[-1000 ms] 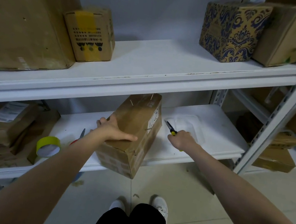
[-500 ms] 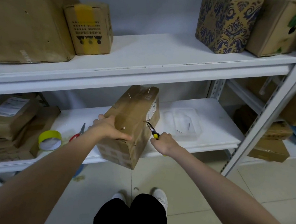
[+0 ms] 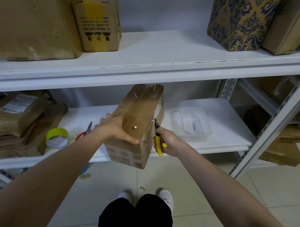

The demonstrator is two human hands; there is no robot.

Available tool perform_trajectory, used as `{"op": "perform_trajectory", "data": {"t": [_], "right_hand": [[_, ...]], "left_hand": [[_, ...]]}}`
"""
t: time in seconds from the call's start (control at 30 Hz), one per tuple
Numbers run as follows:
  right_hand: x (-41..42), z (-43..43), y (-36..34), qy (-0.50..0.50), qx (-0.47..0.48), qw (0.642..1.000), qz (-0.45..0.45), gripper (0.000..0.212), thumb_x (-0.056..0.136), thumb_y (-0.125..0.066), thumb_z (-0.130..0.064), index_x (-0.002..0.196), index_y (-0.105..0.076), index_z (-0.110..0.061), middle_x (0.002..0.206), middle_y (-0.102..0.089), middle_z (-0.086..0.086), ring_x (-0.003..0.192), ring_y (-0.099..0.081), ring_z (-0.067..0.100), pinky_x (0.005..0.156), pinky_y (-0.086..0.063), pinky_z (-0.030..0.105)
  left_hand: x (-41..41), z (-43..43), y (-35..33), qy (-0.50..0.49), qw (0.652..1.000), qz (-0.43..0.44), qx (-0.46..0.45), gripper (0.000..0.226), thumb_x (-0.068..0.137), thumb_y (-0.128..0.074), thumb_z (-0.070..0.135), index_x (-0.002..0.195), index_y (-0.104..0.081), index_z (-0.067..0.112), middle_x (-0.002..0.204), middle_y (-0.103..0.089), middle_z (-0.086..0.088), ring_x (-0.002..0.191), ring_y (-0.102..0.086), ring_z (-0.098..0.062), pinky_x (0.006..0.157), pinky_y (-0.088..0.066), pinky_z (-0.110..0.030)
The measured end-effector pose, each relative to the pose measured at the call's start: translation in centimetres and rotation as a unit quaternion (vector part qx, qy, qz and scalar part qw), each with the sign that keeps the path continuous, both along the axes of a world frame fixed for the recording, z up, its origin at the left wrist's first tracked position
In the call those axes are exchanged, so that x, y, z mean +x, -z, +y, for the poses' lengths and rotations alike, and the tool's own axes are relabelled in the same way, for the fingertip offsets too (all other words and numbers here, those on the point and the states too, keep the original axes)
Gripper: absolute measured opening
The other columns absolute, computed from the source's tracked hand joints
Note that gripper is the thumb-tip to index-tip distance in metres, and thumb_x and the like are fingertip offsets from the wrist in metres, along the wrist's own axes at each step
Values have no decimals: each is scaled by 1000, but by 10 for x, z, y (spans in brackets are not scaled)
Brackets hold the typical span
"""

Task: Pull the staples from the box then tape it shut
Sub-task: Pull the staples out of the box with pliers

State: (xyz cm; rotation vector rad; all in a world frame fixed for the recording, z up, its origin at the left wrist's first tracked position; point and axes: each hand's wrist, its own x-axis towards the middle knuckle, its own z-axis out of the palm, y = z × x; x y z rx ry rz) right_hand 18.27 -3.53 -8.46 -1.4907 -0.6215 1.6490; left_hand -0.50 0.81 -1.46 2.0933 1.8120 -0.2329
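Fingers (image 3: pixel 109 116) of my left hand (image 3: pixel 116 131) clasped the box (image 3: pixel 139 112) on the lower shelf (image 3: pixel 230 122); my right hand (image 3: pixel 169 141) clenched pliers (image 3: pixel 158 139), tips at a side staple (image 3: pixel 153 121); I judged it early: several staples (image 3: pixel 135 128) in, two in the tray (image 3: pixel 204 120), tape (image 3: pixel 57 137) untouched; box's long axis pointed away from me.
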Motion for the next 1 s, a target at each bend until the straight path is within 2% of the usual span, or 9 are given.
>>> {"op": "perform_trajectory", "data": {"t": [0.07,0.13,0.23,0.33,0.4,0.5,0.6,0.77,1.0], "right_hand": [[3,1,2,27,-36,994,103,24,91,-48,-25,75,-49,-8,69,-49,10,56,-49,24,59,-43,31],[3,3,3,29,-35,994,104,23,91,-48,-25,74,-49,-8,68,-49,9,56,-48,24,59,-43,30],[1,1,1,19,-6,999,-42,21,94,-45,-24,80,-46,-9,70,-42,6,56,-41,21,58,-40,30],[15,-3,2,32,11,986,-166,21,92,-46,-26,86,-47,-6,73,-43,6,56,-44,21,65,-40,33],[31,-8,1,27,14,974,-224,23,91,-46,-26,78,-47,-7,72,-45,6,58,-46,21,69,-40,34],[53,-14,0,9,10,944,-331,30,93,-44,-26,68,-43,-9,66,-47,5,61,-48,23,62,-38,28],[72,-16,4,-4,-10,907,-421,29,92,-40,-26,70,-45,-8,69,-50,7,74,-50,29,62,-35,29],[99,-20,10,-20,-42,850,-525,29,93,-39,-29,87,-53,-5,88,-58,11,83,-55,29,72,-40,29],[97,-11,9,-90,-109,787,-601,20,84,-44,-26,92,-56,-12,102,-57,7,81,-54,23,61,-38,24]], "left_hand": [[0,0,-1,1,1000,2,4,117,45,-74,77,142,-25,34,136,-33,-10,127,-33,-33,106,-36,-51],[-1,0,-1,0,1000,3,8,116,45,-74,77,142,-25,35,135,-33,-10,127,-34,-33,106,-36,-51],[-3,-1,1,5,1000,-1,14,116,47,-73,77,142,-24,34,139,-31,-9,129,-34,-33,106,-37,-51],[-2,1,0,6,1000,3,9,117,47,-73,77,143,-22,32,142,-30,-10,130,-33,-34,106,-37,-49],[0,1,0,8,1000,4,6,118,48,-73,76,144,-21,32,142,-29,-11,130,-32,-34,105,-37,-48],[0,0,1,10,1000,-1,10,117,49,-73,75,144,-20,31,142,-29,-11,131,-32,-34,105,-36,-48],[0,-2,1,9,1000,-2,12,116,51,-74,73,144,-20,30,142,-29,-12,131,-31,-35,105,-36,-48],[0,-1,1,9,1000,-9,9,114,52,-75,72,144,-22,30,141,-29,-12,130,-31,-34,105,-36,-47],[1,-1,1,7,1000,-2,15,114,51,-74,73,143,-24,30,137,-31,-12,128,-32,-33,106,-38,-47]]}}
